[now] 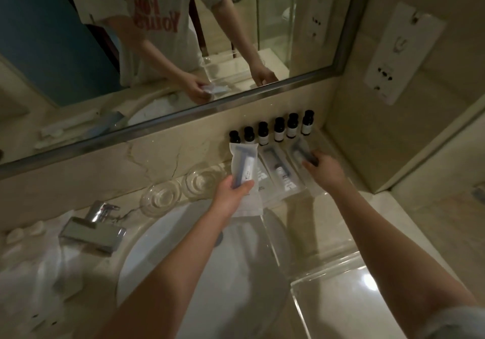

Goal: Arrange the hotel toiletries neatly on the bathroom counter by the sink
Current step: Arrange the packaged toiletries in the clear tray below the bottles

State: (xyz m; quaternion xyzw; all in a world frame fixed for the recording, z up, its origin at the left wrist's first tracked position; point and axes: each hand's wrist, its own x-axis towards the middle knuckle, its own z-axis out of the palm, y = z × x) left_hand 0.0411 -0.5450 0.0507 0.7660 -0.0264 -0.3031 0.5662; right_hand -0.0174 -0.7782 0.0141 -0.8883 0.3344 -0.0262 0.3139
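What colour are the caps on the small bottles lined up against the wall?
Black caps on the six small white-labelled bottles, clearest in the head view.

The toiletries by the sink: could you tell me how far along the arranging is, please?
Done: six small dark bottles stand in a row against the backsplash, with a packet laid flat before them. In hand: the left hand holds a razor packet; the right hand sets another packet down. Left: placing the razor packet, perhaps also the items left of the tap.
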